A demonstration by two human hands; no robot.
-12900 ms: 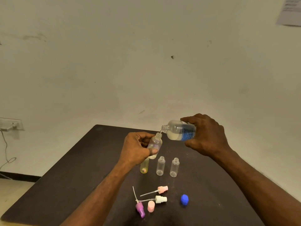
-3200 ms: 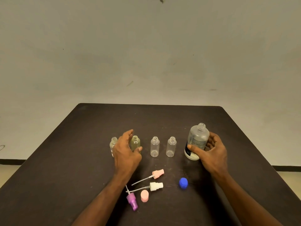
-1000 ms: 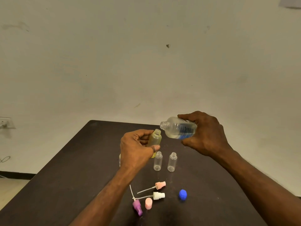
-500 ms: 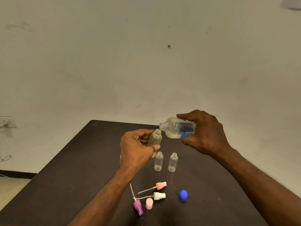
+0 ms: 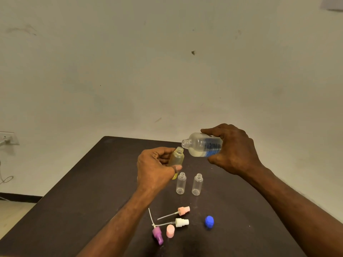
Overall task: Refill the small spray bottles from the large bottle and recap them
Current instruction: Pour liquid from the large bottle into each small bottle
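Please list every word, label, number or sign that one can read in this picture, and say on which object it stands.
None can be read.
Large bottle, gripped by the right hand: a blue label with dark print, too blurred to read.
Paper on the wall, top right corner: cut off, with no legible text.
Small bottles, caps and spray heads: no print visible.

No legible text anywhere

The large bottle (image 5: 203, 147) carries a label with blue and dark print, but the lettering is too small and blurred to read. A sheet of paper (image 5: 333, 3) on the wall at the top right corner shows no readable writing either.
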